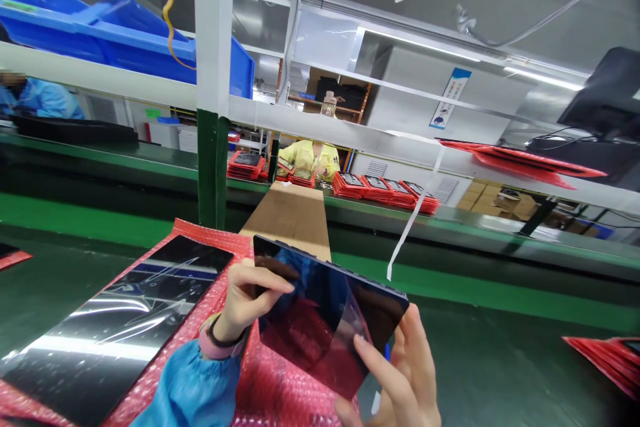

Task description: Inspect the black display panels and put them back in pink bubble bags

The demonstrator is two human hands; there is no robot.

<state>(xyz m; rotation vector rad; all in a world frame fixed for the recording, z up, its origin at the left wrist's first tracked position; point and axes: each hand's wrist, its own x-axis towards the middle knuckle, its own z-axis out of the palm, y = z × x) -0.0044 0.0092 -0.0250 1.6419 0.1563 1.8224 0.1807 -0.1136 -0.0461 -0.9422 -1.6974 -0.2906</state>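
Note:
I hold a dark glossy tablet tilted up in front of me, its screen reflecting red and blue. My left hand grips its left edge, thumb on the glass. My right hand supports its lower right corner, thumb pressed on the screen. Beneath it lies red bubble wrap. A second dark glossy panel rests flat on red bubble wrap to the left.
A green conveyor bench runs across. A cardboard strip lies ahead beside a white and green post. Across the line a person in yellow works among stacks of red-wrapped tablets. Blue bins sit overhead.

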